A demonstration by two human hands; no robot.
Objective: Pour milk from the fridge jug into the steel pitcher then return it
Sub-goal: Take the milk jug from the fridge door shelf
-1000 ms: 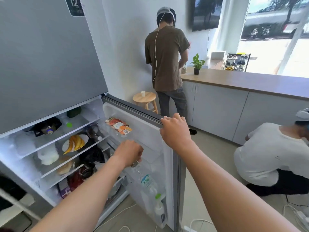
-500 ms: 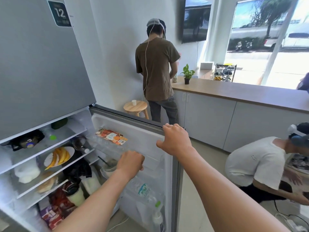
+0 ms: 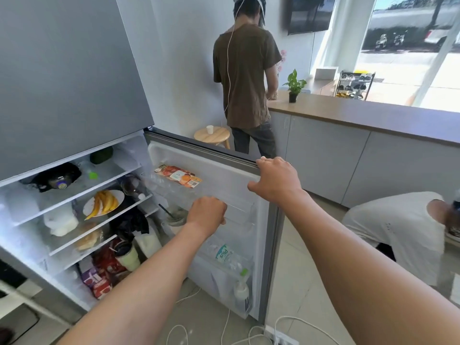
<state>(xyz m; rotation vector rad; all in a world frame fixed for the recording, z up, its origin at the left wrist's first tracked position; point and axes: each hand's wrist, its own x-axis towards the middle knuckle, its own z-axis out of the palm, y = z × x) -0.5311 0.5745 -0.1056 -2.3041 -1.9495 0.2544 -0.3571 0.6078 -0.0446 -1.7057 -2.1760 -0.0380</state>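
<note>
- Writing: the bottle [image 3: 225, 256] lying in the lower door bin has a teal label that reads "plus" upside down. The orange packet [image 3: 178, 176] on the top door shelf carries a square code; its other print is too small to read.
- Right hand [image 3: 276, 184]: fingers curled over the top edge of the open door [image 3: 273, 245], near its outer corner.
- Left hand [image 3: 206, 212]: a closed fist at the front rail of the middle door shelf. I cannot tell whether it holds anything.
- Jug [image 3: 61, 220]: on the middle fridge shelf, towards its left end, with white liquid low inside.
- A milky container [image 3: 148, 241] stands at the right front of the shelf below, under a black bag [image 3: 130, 224].
- A plate [image 3: 103, 202] of yellow slices sits near that middle shelf's front edge.
- Room: cables [image 3: 224, 327] lie on the floor by the door's foot. A crouching person [image 3: 393, 227] is near the door's right.
</note>
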